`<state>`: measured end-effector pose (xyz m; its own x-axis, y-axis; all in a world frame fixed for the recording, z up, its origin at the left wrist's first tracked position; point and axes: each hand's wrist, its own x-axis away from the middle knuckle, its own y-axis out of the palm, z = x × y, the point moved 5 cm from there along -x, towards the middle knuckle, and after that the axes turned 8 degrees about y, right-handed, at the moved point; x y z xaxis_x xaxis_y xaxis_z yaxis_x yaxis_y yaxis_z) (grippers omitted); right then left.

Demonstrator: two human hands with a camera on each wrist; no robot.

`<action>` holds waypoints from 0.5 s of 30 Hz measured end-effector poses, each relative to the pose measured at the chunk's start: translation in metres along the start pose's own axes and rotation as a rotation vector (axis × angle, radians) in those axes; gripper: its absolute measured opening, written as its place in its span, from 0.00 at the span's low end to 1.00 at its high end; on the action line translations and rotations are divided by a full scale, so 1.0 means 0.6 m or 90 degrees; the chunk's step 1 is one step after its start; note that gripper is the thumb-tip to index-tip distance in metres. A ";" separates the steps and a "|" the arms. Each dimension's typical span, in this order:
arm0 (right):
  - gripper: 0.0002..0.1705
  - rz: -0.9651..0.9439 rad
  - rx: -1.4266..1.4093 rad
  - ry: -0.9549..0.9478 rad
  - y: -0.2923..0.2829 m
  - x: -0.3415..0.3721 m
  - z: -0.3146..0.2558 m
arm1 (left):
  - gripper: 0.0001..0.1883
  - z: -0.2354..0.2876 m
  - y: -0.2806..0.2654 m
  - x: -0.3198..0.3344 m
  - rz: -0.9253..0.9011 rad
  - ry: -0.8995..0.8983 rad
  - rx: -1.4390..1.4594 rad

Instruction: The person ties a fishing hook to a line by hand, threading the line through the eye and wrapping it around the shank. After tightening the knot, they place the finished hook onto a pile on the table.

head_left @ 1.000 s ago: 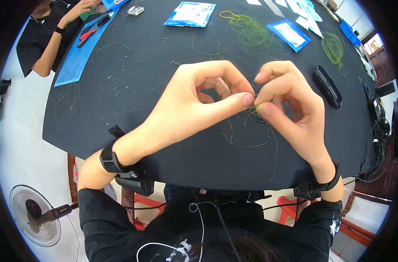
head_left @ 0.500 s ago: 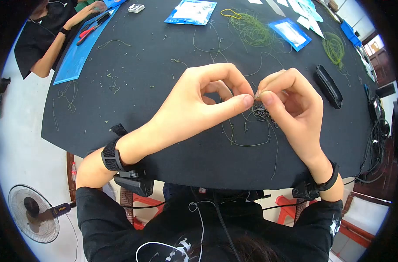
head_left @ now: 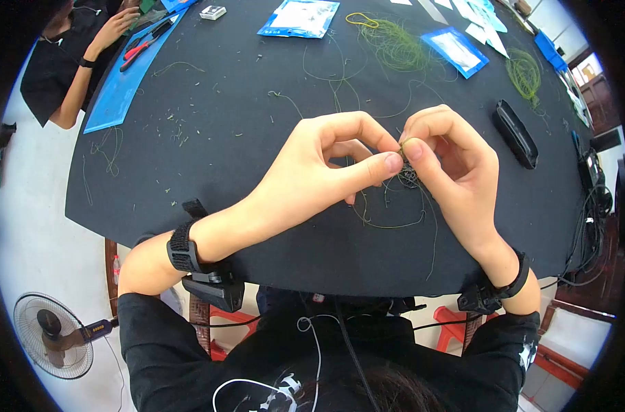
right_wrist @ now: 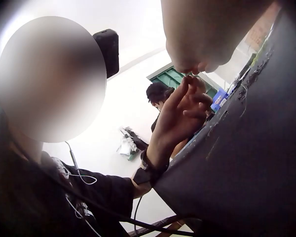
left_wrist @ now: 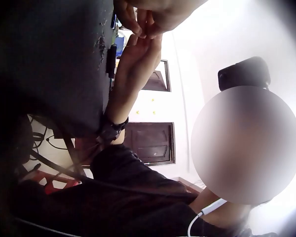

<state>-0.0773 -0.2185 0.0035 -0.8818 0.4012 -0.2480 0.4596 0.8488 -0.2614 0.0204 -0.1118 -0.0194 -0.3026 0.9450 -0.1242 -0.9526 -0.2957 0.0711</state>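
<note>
Over the middle of the table, my left hand [head_left: 326,161] pinches a tiny fishing hook between thumb and index fingertip, nearly all of it hidden. My right hand [head_left: 456,165] meets it there, with thumb and index finger pinching thin green fishing line [head_left: 402,148] right at the left fingertips. Beneath the right fingers lies a pile of small dark hooks [head_left: 408,178]. Loose lengths of line [head_left: 388,227] curve over the black tabletop below the hands. In both wrist views the left hand [right_wrist: 180,116] and right hand [left_wrist: 140,54] touch at the fingertips.
Green line coils [head_left: 398,51] lie at the back, beside blue-white packets [head_left: 300,18]. A black open case [head_left: 515,135] sits on the right. At the far left, pliers [head_left: 139,51] rest on a blue sheet [head_left: 113,103] near another person [head_left: 68,75]. Line clippings dot the table.
Both hands have moved slightly down, toward me. My right index finger, raised apart a second ago, has come down to pinch with the thumb against the left fingertips.
</note>
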 end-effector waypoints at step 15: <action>0.03 0.017 -0.024 -0.017 0.031 0.007 -0.006 | 0.08 0.003 -0.018 0.025 0.017 0.026 -0.010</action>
<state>-0.0731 -0.1998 0.0010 -0.8660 0.4151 -0.2788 0.4783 0.8503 -0.2197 0.0264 -0.0940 -0.0200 -0.3289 0.9303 -0.1626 -0.9444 -0.3236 0.0588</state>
